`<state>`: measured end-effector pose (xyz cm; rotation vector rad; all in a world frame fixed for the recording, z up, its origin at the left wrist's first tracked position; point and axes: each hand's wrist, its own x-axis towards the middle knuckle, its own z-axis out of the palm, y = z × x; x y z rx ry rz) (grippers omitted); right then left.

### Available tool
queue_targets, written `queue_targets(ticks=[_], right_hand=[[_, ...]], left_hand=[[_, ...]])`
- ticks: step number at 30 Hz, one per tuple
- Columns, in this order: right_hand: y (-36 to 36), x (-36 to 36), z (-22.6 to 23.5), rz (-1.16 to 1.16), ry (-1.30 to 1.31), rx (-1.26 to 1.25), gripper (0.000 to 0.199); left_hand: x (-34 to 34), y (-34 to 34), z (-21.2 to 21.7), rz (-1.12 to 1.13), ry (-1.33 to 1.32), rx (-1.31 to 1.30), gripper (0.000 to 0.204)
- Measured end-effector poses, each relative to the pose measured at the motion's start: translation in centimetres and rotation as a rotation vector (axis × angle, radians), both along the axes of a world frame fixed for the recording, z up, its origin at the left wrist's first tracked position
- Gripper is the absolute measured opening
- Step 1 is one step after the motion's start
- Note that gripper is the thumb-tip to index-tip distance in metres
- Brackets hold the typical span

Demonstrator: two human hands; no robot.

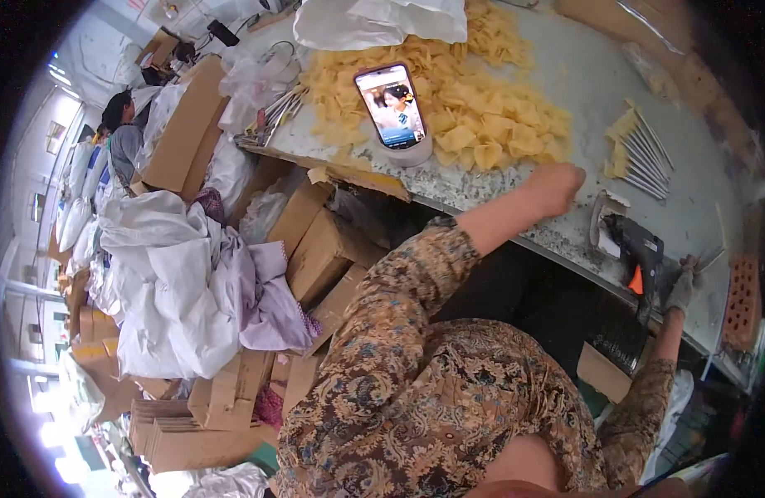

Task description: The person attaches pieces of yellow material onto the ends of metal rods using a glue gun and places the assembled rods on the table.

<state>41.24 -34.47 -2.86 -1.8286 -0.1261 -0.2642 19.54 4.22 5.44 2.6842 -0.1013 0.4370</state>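
The left hand (557,187) reaches out over the grey table (714,199) and rests at the near edge of a big heap of small yellow pieces (474,116), with its fingers curled down against the heap; whether they pinch a piece cannot be told from here. The right hand (684,286), in a pale glove, sits further right at the near rim of the table, just beside a black glue gun (640,253) with an orange trigger; the hand looks half closed, but whether it grips the gun or anything else cannot be told. A thin stick (714,257) lies next to that hand. Between the two hands, further off on the table, a small bundle of thin grey sticks with yellow tips (640,149) lies fanned out. A phone (391,105) stands propped in a roll of white tape (411,153) at the left side of the heap, its screen lit. Left of the phone more grey sticks (275,112) lie near the table edge, and a white plastic bag (374,21) lies at the far end of the heap. A red perforated brick (741,303) lies at the right end of the table. Below the table on the left are brown cardboard boxes (324,249) and a pile of white sacks (175,282). Far to the left another person (124,133) sits among boxes. Both forearms wear brown patterned sleeves (416,332).
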Motion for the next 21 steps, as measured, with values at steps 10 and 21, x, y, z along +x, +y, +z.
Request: queue_targets(ticks=[10, 21], right_hand=[[6.0, -16.7, 8.5, 0.279, -0.069, -0.603, 0.034], [8.9, -17.3, 11.0, 0.242, 0.105, -0.535, 0.041]], left_hand=[[-7.9, 0.6, 0.2, 0.078, 0.011, -0.525, 0.025], [-5.6, -2.7, 1.2, 0.188, 0.331, -1.296, 0.02]])
